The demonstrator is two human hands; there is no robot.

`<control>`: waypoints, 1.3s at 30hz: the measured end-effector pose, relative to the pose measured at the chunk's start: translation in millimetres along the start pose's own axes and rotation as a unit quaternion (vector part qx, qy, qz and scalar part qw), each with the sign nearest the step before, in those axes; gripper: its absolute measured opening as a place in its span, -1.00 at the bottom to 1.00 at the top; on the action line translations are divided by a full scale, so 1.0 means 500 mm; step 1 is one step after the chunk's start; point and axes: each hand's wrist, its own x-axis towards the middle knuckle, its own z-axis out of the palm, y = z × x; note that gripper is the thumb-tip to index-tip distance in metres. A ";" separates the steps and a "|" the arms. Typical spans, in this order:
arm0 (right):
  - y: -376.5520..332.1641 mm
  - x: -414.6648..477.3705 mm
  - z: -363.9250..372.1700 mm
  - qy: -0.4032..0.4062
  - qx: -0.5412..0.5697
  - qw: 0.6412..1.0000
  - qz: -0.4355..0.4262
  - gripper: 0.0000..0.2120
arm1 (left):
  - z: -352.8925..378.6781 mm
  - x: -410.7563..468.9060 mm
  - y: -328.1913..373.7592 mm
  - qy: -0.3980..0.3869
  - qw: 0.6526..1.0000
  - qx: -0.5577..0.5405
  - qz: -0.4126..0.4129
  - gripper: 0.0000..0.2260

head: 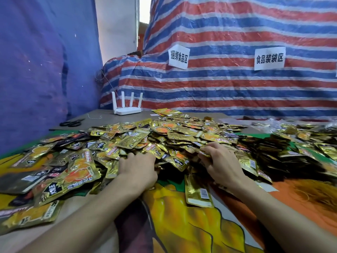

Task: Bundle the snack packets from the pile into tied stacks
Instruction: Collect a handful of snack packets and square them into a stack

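The snack packets (164,136) are glossy gold foil, crinkled and bright where light catches them. One loose packet (198,192) shows a mirror-like gold back with a matt white label. The striped tarpaulin (237,88) is woven plastic, wrinkled, with a faint sheen. The signs (178,57) on it are matt white paper. The router (127,110) is smooth white plastic. The tabletop (182,225) wears a printed, low-gloss cover. The blue sheet (36,70) looks matt and coarse.

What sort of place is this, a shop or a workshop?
Probably a food-packing workshop: a pile of gold snack packets covers the table, paper signs on the striped tarpaulin name food bundling and bagging zones, and scissors lie nearby.
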 end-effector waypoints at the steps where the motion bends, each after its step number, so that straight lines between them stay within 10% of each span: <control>1: -0.004 0.002 -0.004 0.022 0.015 1.000 -0.010 -0.66 | -0.014 0.002 -0.002 0.003 0.999 -0.050 0.004 -0.80; 6: -0.044 0.014 -0.023 0.103 0.151 0.983 -0.021 -0.76 | -0.061 0.030 -0.004 0.028 0.951 -0.308 0.023 -0.79; 13: -0.118 0.043 -0.034 0.134 0.402 0.903 0.062 -0.70 | -0.034 0.052 -0.001 0.030 0.791 -0.610 -0.023 -0.90; 29: -0.197 0.029 0.042 0.021 0.518 0.847 0.117 -0.80 | 0.008 0.068 -0.013 0.204 0.637 -0.740 -0.065 -0.85; 39: -0.210 0.010 0.049 -0.049 0.580 0.804 0.123 -0.76 | 0.070 0.039 0.031 0.006 0.570 -0.822 -0.004 -0.63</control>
